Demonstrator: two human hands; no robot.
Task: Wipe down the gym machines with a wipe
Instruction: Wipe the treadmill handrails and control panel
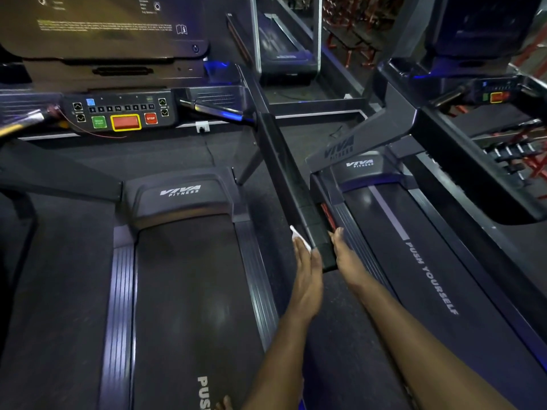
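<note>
Both arms reach forward and are almost straight, one on each side of the end of the black rail [307,211] that stands between the two treadmills. The left hand [306,270] lies flat against the left side of the rail, with straight fingers that press the white wipe [300,236] on it. The right hand [346,258] lies along the right side of the rail end, and its fingers also look straight. So the hands are apart, with the rail between them, and neither is curled round it.

Only one corner of the wipe shows beyond the left fingertips; the rest is under the hand. The inner side of the right hand is hidden by the rail, so its contact cannot be told exactly. The text on the dark screen [103,25] is too small to read. The handle [23,122] at the left edge is blurred. Some toes [222,405] are cut off by the lower edge.
</note>
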